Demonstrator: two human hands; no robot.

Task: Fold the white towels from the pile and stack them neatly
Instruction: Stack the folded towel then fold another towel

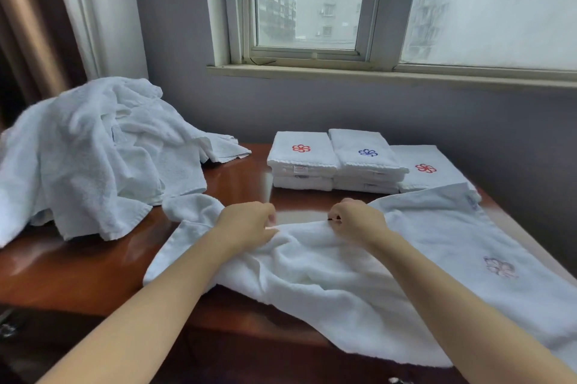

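Note:
A white towel [327, 283] lies spread and rumpled across the front of the brown table [78, 271], a faint flower mark showing through on its right part. My left hand [249, 224] pinches its far edge, and my right hand [356, 221] pinches the same edge a short way to the right. A loose pile of white towels [93, 149] is heaped at the back left. Behind my hands stand folded towels: a stack with a red flower [301, 158], a stack with a blue flower [365, 161], and a low one with a red flower [427, 168].
A grey wall with a window and its sill [374, 74] runs behind the table. A curtain [62, 15] hangs at the left. The table's front edge is near my forearms, and its right edge runs beside the spread towel.

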